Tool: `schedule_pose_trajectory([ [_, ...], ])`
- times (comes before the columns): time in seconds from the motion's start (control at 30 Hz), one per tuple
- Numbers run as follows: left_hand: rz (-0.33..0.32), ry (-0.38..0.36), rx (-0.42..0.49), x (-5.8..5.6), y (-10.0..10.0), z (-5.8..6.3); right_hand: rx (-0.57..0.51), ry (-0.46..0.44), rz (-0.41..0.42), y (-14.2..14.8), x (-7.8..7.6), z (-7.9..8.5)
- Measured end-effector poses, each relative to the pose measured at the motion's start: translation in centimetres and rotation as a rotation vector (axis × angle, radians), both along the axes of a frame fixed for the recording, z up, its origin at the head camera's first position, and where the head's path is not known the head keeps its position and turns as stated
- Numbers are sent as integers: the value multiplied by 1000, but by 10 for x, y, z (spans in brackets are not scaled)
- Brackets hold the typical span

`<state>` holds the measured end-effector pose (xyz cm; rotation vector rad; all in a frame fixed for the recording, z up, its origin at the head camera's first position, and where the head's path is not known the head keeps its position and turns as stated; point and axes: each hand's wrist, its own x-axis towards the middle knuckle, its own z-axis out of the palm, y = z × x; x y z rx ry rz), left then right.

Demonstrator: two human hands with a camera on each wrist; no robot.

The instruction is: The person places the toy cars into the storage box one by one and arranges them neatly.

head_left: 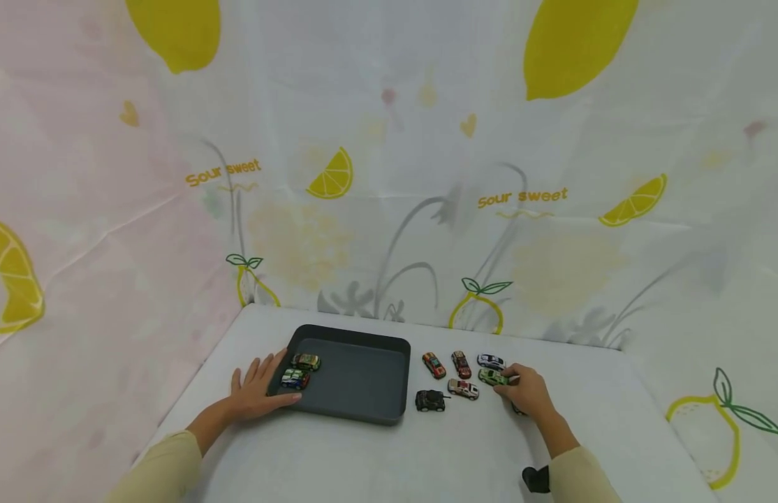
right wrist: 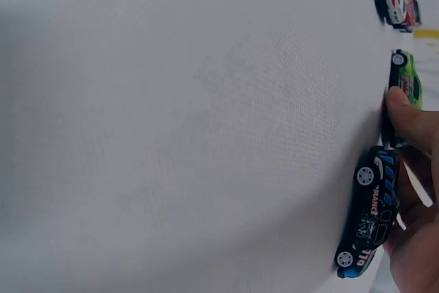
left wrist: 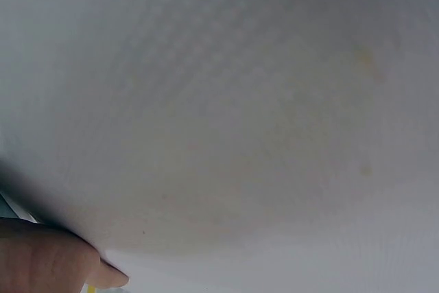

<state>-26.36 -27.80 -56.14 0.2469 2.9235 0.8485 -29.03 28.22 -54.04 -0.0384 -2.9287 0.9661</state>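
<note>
My right hand [head_left: 529, 392] pinches a green toy car [head_left: 492, 377] between thumb and fingers on the white table. In the right wrist view the thumb presses on the side of that car, while a black and blue toy car [right wrist: 370, 211] sits just under the hand; the head view shows only a bit of it. My left hand [head_left: 253, 395] rests with spread fingers at the left side of a dark grey tray [head_left: 357, 381], its thumb along the front edge. Inside the tray, at left, stand two toy cars [head_left: 306, 361], one behind the other. The left wrist view shows mostly blurred white cloth.
Between tray and right hand stand an orange car [head_left: 434, 365], a dark red car [head_left: 461, 365], a white and red car [head_left: 463, 389] and a black toy tank [head_left: 430, 400]. A white car [head_left: 491, 361] is just behind the green one. Lemon-print cloth [head_left: 389, 230] hangs behind the table.
</note>
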Motion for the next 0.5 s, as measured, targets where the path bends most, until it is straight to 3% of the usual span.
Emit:
schedule_pose_trajectory([
  [0.23, -3, -37, 18, 3, 3, 11, -28, 14, -2, -1, 1, 4],
  [0.5, 0, -40, -9, 3, 3, 10, -36, -17, -18, -1, 2, 1],
])
